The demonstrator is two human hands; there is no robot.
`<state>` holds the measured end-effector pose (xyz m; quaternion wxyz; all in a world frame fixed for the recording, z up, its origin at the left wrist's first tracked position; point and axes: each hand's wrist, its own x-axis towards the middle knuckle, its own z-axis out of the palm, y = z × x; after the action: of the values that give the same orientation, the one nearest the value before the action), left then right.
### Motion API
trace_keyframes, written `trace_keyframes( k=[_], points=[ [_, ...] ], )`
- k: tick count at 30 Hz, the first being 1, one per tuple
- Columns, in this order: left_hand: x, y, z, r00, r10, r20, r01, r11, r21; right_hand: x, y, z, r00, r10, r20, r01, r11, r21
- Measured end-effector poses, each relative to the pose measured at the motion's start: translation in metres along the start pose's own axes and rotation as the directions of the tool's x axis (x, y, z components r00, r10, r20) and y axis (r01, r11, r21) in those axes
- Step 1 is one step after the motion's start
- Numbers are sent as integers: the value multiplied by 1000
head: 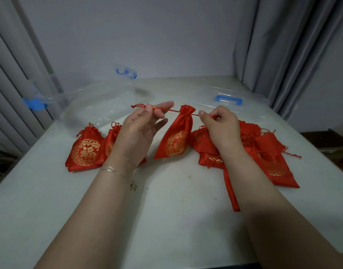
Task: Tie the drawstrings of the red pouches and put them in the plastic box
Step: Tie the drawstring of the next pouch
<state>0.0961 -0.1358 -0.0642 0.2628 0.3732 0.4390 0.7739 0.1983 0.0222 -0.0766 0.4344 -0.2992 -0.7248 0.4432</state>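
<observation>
Satin, clear plastic, matt tabletop

The red pouches (177,138) are glossy cloth with shiny gold print — the plastic box (93,105) is clear and smooth, its clips blue; the table (166,220) looks matt, slightly stained.

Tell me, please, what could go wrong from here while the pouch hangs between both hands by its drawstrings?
The left hand and right hand only pinch the thin drawstrings, so a cord might slip and drop the held pouch. The right forearm lies over the untied pile and could drag it. The plastic box still holds no pouches; the finished pair may get forgotten.
</observation>
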Motion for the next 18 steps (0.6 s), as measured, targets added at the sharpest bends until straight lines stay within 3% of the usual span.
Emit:
trace_keyframes(
  k=[5,8,10,14,18],
  points=[
    [-3,1,7,998,29,57,-29,999,-13,-6,-3,4,977,86,194,-72,994,-78],
    [-4,1,4,998,46,35,-52,980,191,-8,-2,6,946,131,296,-76,979,-188],
    [-6,1,4,996,75,49,-89,889,449,-9,0,6,941,129,313,-47,965,-259],
    [-7,-3,0,997,34,66,-72,657,751,-8,5,7,947,89,310,18,945,-327],
    [-1,-13,-9,999,-33,-34,45,413,910,-12,1,7,923,39,383,69,962,-264]
  ],
)
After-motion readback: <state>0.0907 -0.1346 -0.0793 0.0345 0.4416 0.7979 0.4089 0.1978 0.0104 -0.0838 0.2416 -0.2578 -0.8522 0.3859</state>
